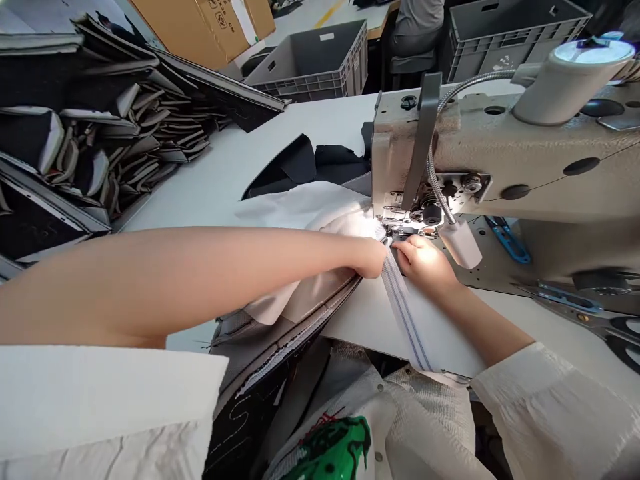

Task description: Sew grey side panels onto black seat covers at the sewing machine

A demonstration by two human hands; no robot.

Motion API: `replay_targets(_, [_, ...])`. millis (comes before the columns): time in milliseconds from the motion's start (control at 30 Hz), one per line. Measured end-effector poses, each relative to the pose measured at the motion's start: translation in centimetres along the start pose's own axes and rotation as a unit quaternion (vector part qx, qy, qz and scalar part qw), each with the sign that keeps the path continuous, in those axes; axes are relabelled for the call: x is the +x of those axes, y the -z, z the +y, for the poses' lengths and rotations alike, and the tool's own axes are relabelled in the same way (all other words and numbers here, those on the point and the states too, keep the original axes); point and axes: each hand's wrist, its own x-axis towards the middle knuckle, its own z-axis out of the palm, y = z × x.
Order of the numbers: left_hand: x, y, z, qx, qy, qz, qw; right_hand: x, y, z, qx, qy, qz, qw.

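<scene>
My left hand is closed on the edge of a grey and white fabric piece, just in front of the needle area of a sewing machine. Its fingertips are mostly hidden. A white webbing strip with blue lines runs from the presser foot down over the table edge towards my lap. My right hand is closed beside the foot, thumb and forefinger pinched at the strip's upper end. White cloth lies bunched behind my left hand, lit by the machine's lamp.
Stacked black padded pieces fill the left side. Black fabric lies behind the work. Blue thread snips and black-handled scissors lie at right. Beyond are grey crates, a cardboard box and a seated person.
</scene>
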Motion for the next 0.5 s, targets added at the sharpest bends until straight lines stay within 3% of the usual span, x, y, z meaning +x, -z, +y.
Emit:
replay_targets(67, [-0.8,0.4,-1.1,-0.062,0.007,-0.051,0.997,0.2,-0.2,-0.3,-0.022,-0.003,-0.001,1.0])
replay_targets(133, [-1.6,0.1,-2.0,-0.186,0.02,-0.066,0.98,0.1,-0.1,-0.7,-0.054,-0.003,-0.003,0.999])
replay_targets(300, [-2.2,-2.5,-2.4,-0.46,0.01,-0.029,0.887,-0.3,-0.1,-1.5,-0.112,0.006,-0.026,0.993])
replay_targets(500, [-1.7,-4.8,-1.3,-0.567,-0.01,0.036,0.823,-0.6,-0.8,-1.2,-0.045,0.025,-0.001,0.999])
